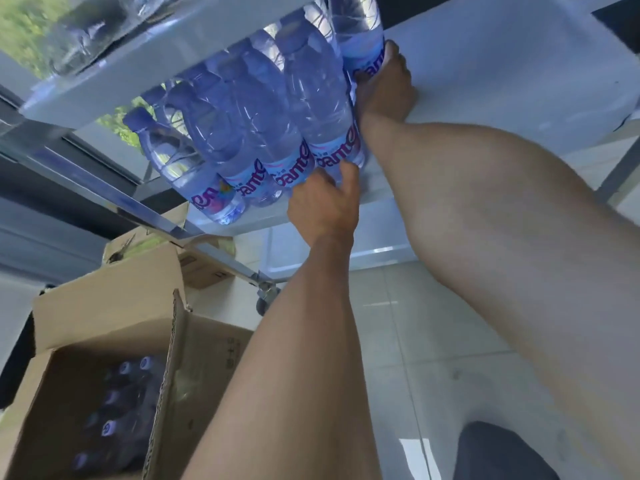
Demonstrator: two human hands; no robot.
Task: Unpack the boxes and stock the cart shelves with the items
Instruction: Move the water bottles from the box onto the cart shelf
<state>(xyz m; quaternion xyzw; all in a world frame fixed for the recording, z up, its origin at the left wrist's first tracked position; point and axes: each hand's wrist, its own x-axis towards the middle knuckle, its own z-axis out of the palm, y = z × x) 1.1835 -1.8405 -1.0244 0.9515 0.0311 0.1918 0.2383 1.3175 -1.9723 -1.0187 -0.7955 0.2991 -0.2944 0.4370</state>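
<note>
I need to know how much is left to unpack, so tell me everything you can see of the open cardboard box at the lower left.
The cardboard box is plain brown corrugated board, standing on the floor at the lower left, beside the cart. Its top flaps are folded open and upward, one with a torn-looking edge. Inside, in shadow, stand bottles seen from above, with pale purple caps; at least five caps show, the rest is too dark to count. Some faint print marks its right flap. Neither hand touches it. Another cardboard box stands behind it.

bottles (263, 133) crowd shelf (485, 81) left, right half bare (upper shelf (145, 60) overhead)
</note>
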